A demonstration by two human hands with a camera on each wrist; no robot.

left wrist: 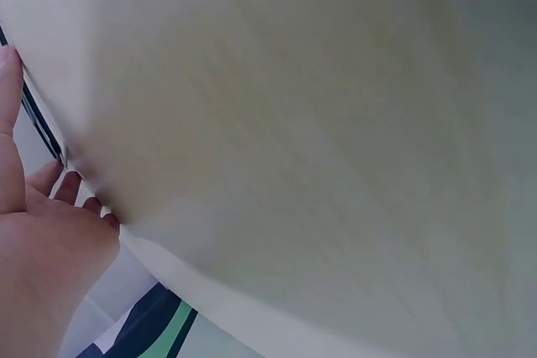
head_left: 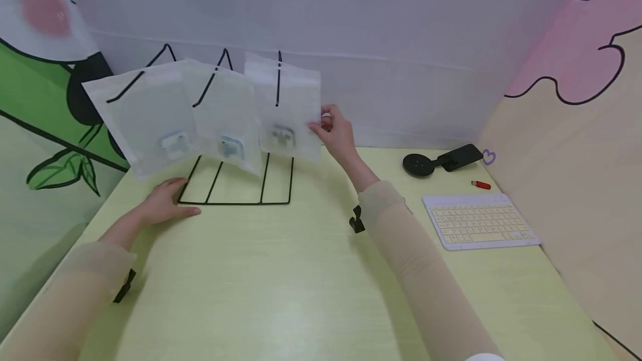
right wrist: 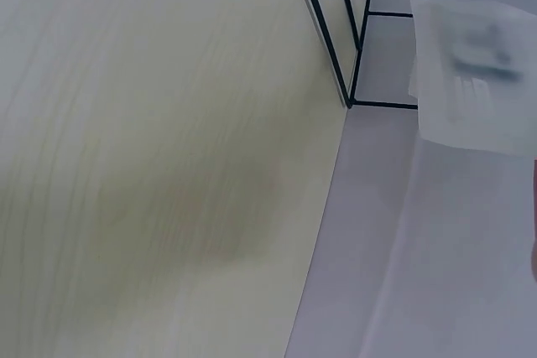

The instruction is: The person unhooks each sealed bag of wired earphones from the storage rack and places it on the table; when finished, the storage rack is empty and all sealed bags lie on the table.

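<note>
A black wire display rack [head_left: 234, 204] stands on the table with three frosted white bags on its prongs: a left bag [head_left: 135, 121], a middle bag [head_left: 225, 110] and a right bag [head_left: 301, 88]. Each has a small picture low on its front. My right hand [head_left: 337, 131] pinches the right edge of the right bag between thumb and fingers. That bag also shows in the right wrist view [right wrist: 470, 115], where only a sliver of the hand appears. At the rack base's left side rests my left hand [head_left: 161, 202], thumb and fingers spread, apparently touching the wire.
To the right lie a white keyboard [head_left: 481, 222], a small red stick [head_left: 481, 185] and a black folding stand [head_left: 418, 165] with a round base. A pale wall sheet [head_left: 401, 71] rises directly behind the rack. The light wood table [head_left: 281, 283] extends toward me.
</note>
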